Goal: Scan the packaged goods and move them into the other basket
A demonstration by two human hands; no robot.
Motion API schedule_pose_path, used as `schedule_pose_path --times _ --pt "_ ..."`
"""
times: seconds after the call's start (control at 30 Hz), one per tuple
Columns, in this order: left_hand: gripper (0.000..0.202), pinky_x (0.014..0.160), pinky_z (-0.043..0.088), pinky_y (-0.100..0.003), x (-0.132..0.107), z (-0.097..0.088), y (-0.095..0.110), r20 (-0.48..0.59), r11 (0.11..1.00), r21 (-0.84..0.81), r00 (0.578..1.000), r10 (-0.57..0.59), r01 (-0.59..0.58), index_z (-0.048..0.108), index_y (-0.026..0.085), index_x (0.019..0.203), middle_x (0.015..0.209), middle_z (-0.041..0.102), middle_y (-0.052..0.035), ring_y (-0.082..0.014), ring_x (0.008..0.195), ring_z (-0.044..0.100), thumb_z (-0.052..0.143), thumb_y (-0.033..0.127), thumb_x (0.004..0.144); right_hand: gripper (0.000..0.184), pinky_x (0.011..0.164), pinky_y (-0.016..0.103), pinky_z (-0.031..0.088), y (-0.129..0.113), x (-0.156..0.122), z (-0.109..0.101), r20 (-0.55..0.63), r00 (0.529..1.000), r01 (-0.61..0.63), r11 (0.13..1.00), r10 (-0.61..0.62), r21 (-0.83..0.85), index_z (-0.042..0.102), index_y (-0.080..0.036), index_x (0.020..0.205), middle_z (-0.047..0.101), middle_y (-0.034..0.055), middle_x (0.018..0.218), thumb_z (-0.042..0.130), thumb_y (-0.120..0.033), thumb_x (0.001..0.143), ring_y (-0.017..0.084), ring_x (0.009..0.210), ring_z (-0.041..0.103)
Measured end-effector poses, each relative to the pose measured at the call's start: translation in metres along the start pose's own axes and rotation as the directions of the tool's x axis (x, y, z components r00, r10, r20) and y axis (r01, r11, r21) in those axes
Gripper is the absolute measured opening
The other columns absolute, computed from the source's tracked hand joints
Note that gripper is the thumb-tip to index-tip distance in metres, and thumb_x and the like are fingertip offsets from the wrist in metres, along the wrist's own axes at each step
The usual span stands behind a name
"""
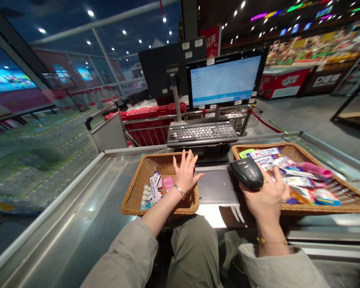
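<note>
My left hand [186, 176] is spread open above the right side of the smaller wicker basket [130, 190], with nothing in it. Inside that basket lie a blue-and-white toothpaste box [154, 188], a pink packet [168, 183] and some small white round items [145, 194]. In my right hand [267, 198] is a black barcode scanner [247, 173], its head pointing up and to the left. That hand is just left of the larger wicker basket [348, 188], which holds several toothpaste boxes, a pink tube-like item [316, 169] and other packets.
Between the baskets, a flat grey panel [217, 186] is set in the metal counter [87, 204]. A black keyboard [202, 133] and a lit monitor [225, 82] stand behind it. Beyond are shopping carts [150, 132] and a red freezer chest [285, 82].
</note>
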State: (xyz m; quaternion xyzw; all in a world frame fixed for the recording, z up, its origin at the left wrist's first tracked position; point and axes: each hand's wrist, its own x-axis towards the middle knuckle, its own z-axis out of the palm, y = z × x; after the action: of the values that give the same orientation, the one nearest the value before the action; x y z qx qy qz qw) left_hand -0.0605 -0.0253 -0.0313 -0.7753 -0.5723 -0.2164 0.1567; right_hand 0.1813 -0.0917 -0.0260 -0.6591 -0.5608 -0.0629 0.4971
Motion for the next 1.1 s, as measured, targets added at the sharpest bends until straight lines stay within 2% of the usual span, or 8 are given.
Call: schedule_pose_path --times 0.23,0.4,0.53,0.67,0.77,0.9,0.97,1.1 --pt "0.072 0.121 0.012 -0.067 -0.016 -0.009 -0.065 0.084 0.998 0.062 0.997 0.001 -0.006 0.045 0.023 0.150 0.161 0.035 -0.0183 -0.0330 0.154 0.022 0.071 0.048 0.087 0.046 0.114 0.068 0.021 -0.013 -0.007 0.019 0.039 0.998 0.043 0.999 -0.044 0.018 0.069 -0.019 0.117 0.068 0.0144 0.128 0.062 -0.044 0.078 0.040 0.141 0.041" --pt "0.069 0.121 0.011 -0.067 -0.028 -0.018 -0.093 0.182 0.997 0.071 0.983 0.001 -0.014 0.046 0.023 0.149 0.161 0.036 -0.0174 -0.0314 0.154 0.025 0.071 0.044 0.088 0.042 0.113 0.067 0.024 -0.017 -0.011 0.027 0.079 0.994 0.079 0.997 -0.081 0.021 0.069 -0.019 0.113 0.068 0.0150 0.127 0.061 -0.040 0.077 0.040 0.141 0.040" --pt "0.066 0.120 0.008 -0.069 -0.041 -0.020 -0.110 0.309 0.997 0.067 0.951 0.018 -0.041 0.048 0.024 0.147 0.162 0.036 -0.0165 -0.0318 0.154 0.024 0.070 0.044 0.088 0.044 0.110 0.069 0.027 -0.020 -0.013 0.032 0.083 0.993 0.076 0.997 -0.078 0.029 0.068 -0.018 0.115 0.066 0.0161 0.129 0.062 -0.040 0.077 0.041 0.138 0.043" --pt "0.064 0.120 0.007 -0.070 -0.053 -0.011 -0.121 0.471 0.991 0.024 0.876 0.105 -0.132 0.056 0.027 0.141 0.159 0.041 -0.0153 -0.0338 0.152 0.027 0.074 0.049 0.084 0.045 0.109 0.069 0.029 -0.022 -0.014 0.036 0.081 0.992 0.100 0.995 -0.102 0.026 0.068 -0.019 0.116 0.070 0.0149 0.122 0.060 -0.042 0.078 0.041 0.138 0.044" --pt "0.061 0.120 0.006 -0.068 -0.061 0.001 -0.123 0.587 0.975 -0.051 0.783 0.206 -0.218 0.063 0.031 0.132 0.155 0.048 -0.0126 -0.0341 0.150 0.033 0.079 0.052 0.077 0.045 0.107 0.067 0.031 -0.022 -0.015 0.037 0.083 0.990 0.112 0.993 -0.114 0.026 0.069 -0.018 0.115 0.071 0.0157 0.121 0.059 -0.043 0.078 0.042 0.138 0.045" --pt "0.049 0.120 0.004 -0.069 -0.072 0.017 -0.120 0.695 0.950 -0.113 0.660 0.286 -0.292 0.069 0.037 0.122 0.152 0.052 -0.0072 -0.0340 0.147 0.038 0.081 0.041 0.074 0.047 0.107 0.065 0.031 -0.023 -0.015 0.035 0.093 0.991 0.098 0.995 -0.100 0.025 0.069 -0.017 0.115 0.070 0.0168 0.121 0.058 -0.044 0.078 0.041 0.138 0.044" --pt "0.048 0.119 0.004 -0.071 -0.076 0.023 -0.119 0.716 0.942 -0.115 0.630 0.299 -0.316 0.070 0.039 0.121 0.151 0.054 -0.0062 -0.0342 0.146 0.040 0.080 0.037 0.074 0.047 0.108 0.064 0.030 -0.024 -0.015 0.034 0.100 0.991 0.088 0.996 -0.089 0.019 0.068 -0.017 0.115 0.071 0.0166 0.121 0.057 -0.045 0.079 0.041 0.139 0.044" --pt "0.043 0.118 0.010 -0.071 -0.080 0.028 -0.119 0.723 0.932 -0.135 0.609 0.325 -0.337 0.072 0.037 0.117 0.147 0.059 -0.0056 -0.0347 0.145 0.042 0.078 0.037 0.074 0.046 0.108 0.064 0.030 -0.023 -0.015 0.034 0.097 0.991 0.093 0.995 -0.095 0.019 0.069 -0.017 0.115 0.071 0.0161 0.121 0.057 -0.045 0.080 0.041 0.139 0.044"
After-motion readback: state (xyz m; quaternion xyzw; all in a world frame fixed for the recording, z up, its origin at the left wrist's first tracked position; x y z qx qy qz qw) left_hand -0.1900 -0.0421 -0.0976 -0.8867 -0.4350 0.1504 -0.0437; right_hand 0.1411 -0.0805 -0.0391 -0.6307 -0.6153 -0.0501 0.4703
